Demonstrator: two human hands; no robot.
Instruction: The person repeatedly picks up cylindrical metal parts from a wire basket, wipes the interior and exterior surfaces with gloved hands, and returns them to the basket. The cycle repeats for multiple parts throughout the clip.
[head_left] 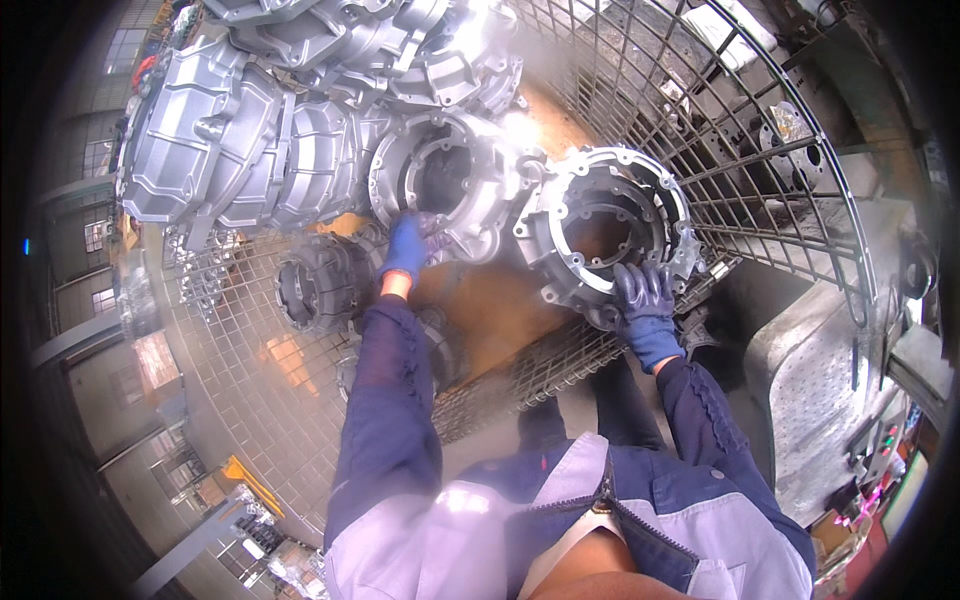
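Blue work gloves with dark grip coating cover both hands. My left hand is closed on the lower rim of a silver cast-metal housing, round and hollow with a bolt-hole flange. To its right sits a second ring-shaped metal housing, its wide opening facing up. The fingers of my right hand curl over that one's near rim; the thumb is hard to make out. The two housings lie close side by side on a brown board inside a wire cage.
Several similar silver castings are stacked at the far left. Darker ribbed castings lie lower, left of my left forearm. Wire mesh rises on the right, and more mesh runs along the near edge. A grey machine part stands at right.
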